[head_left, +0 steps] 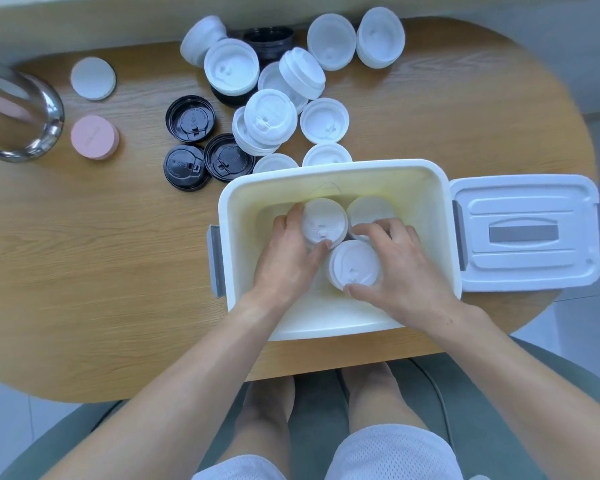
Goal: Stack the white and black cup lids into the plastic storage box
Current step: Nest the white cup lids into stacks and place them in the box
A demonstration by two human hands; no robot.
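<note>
Head view: hands (343,261) grip white lid stacks (352,266) (inside box (440,209)).

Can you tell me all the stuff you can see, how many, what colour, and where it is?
storage box: one, white, near table edge, open
box lid: one, white, right of the box
stacks in the box: three, white
loose white cup lids: many, piled behind the box; exact count unclear
black cup lids: three flat left of the pile, more dark ones under it
white round disc: one, far left
pink round disc: one, far left
glass jar: one, clear, left edge
table: one, wooden
left hand: holds the back-left stack
right hand: holds the front stack
</note>
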